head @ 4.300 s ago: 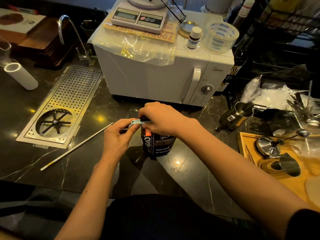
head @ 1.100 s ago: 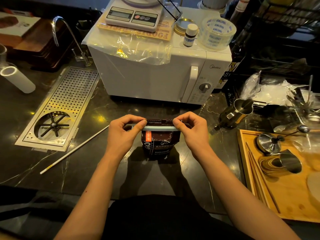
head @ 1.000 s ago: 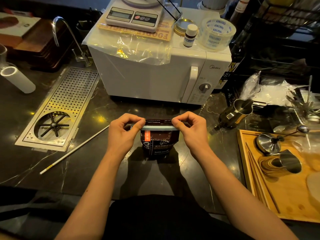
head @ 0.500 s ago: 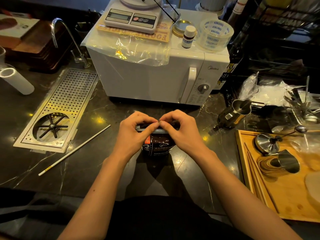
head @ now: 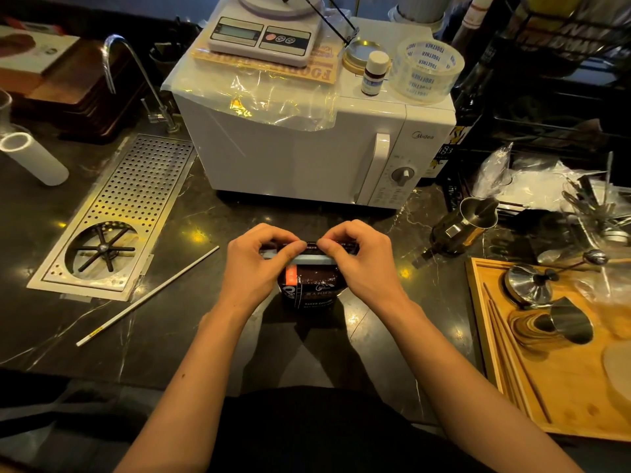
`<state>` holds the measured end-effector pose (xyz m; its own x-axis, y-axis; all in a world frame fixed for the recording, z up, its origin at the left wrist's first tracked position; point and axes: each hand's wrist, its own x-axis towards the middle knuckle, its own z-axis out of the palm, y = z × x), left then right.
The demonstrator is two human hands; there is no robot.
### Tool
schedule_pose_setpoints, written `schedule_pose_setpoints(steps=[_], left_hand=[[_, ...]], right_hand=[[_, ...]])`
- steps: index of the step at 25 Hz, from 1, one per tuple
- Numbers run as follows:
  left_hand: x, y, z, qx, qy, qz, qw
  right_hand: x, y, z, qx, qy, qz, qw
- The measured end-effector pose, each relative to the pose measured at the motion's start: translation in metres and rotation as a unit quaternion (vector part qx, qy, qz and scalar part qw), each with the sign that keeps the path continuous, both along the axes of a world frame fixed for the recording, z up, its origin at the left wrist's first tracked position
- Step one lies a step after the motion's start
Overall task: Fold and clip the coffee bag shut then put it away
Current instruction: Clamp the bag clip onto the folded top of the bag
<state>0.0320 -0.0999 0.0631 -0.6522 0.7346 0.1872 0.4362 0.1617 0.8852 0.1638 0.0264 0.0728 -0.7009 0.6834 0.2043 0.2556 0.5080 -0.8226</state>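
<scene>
A dark coffee bag point(head: 312, 288) with white lettering and an orange mark stands upright on the black marble counter point(head: 177, 336), in front of the microwave. A long pale blue clip point(head: 312, 259) lies across the bag's folded top. My left hand point(head: 254, 269) pinches the clip and the fold from the left. My right hand point(head: 358, 264) pinches them from the right. The thumbs and forefingers of both hands almost meet over the middle of the clip. The fingers hide both ends of the clip.
A white microwave point(head: 307, 155) stands just behind the bag, with a scale point(head: 264, 35) and tape roll point(head: 426, 68) on top. A perforated drip tray point(head: 116, 216) and a white rod point(head: 146, 297) lie left. A metal pitcher point(head: 464, 227) and a wooden tray point(head: 546, 353) sit right.
Both hands slid inward along the clip from its ends to its middle, and the fingertips now almost meet. The bag stands in the same spot.
</scene>
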Motion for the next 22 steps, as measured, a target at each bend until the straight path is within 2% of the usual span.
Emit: schedule_pose_setpoints(steps=[4, 9, 22], left_hand=[[0.001, -0.001, -0.003, 0.013, -0.002, 0.015, 1.000], [-0.002, -0.009, -0.007, 0.011, -0.079, 0.046, 0.996], [0.000, -0.012, -0.011, 0.018, -0.087, 0.013, 0.996]], right_hand=[[0.002, 0.001, -0.003, 0.002, 0.010, -0.011, 1.000], [0.009, 0.006, -0.009, -0.067, 0.018, -0.006, 0.998], [0.022, 0.014, -0.016, -0.222, 0.077, -0.012, 0.972]])
